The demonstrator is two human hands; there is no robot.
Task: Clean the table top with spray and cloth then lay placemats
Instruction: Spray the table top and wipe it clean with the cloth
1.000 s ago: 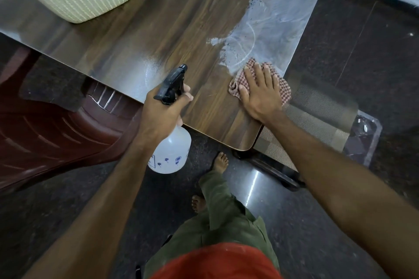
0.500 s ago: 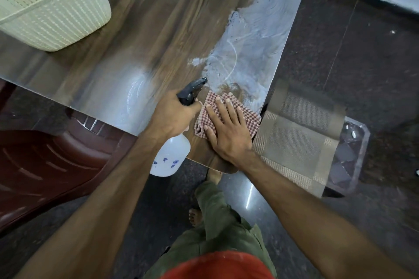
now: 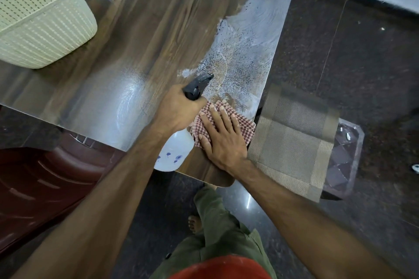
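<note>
Gripping spray bottle (image 3: 174, 154) by its black head with left hand (image 3: 175, 108), nozzle aiming at wet table top (image 3: 140, 36). Pressing checked cloth (image 3: 243, 123) flat under straight-fingered right hand (image 3: 223, 138), just right of the bottle. Placemats (image 3: 292, 142) lying beside the table edge.

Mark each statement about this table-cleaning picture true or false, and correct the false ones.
1. The left hand grips a spray bottle. True.
2. The right hand lies flat on a checked cloth. True.
3. The placemats are already laid on the table top. False: they rest on a stool beside the table.
4. The table top is wiped dry all over. False: wet, speckled spray patches show near the cloth and along the far edge.
5. A cream basket stands on the table. True.
</note>
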